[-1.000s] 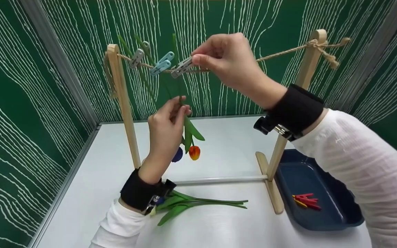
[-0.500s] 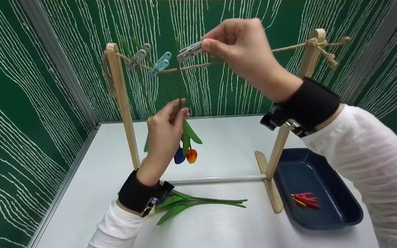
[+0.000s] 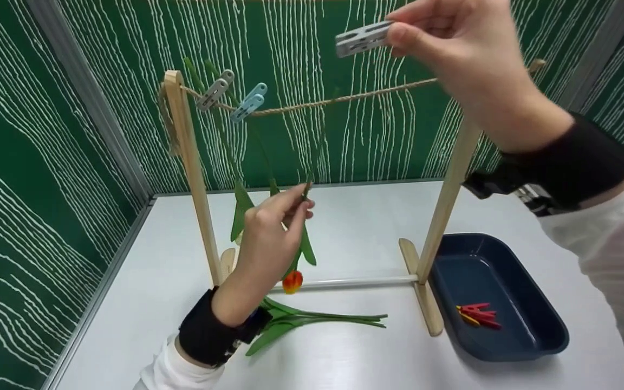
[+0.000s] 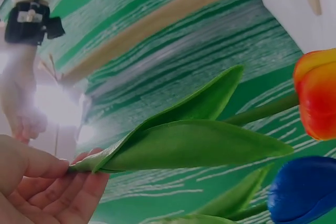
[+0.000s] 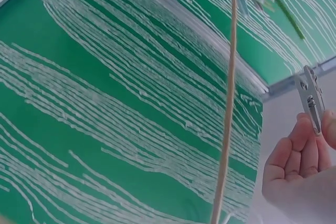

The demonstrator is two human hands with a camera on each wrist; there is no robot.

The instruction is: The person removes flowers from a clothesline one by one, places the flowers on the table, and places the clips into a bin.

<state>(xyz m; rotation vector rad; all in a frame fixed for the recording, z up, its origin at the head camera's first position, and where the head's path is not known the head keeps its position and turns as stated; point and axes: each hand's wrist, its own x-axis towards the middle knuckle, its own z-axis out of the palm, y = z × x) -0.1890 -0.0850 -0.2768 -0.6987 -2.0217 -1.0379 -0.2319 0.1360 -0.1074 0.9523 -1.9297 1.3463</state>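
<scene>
My left hand pinches the stem of an artificial orange-red tulip, which hangs head down with its stem end near the rope. In the left wrist view, thumb and fingers grip it just behind the green leaves. High above the rope, my right hand pinches a grey clothespin by its handle end; the right wrist view shows nothing in that clothespin's jaws. Another grey clothespin and a light blue clothespin clamp tulip stems to the rope. A blue tulip hangs beside the orange-red one.
The rope runs between two wooden posts, joined low down by a pale rod. More tulips lie on the white table in front. A dark blue basin at the right holds red and yellow clothespins.
The right hand has lifted the grey clothespin off the tulip stem at the rope, up and to the right. The left hand has lowered the tulip and shifted it slightly right.
</scene>
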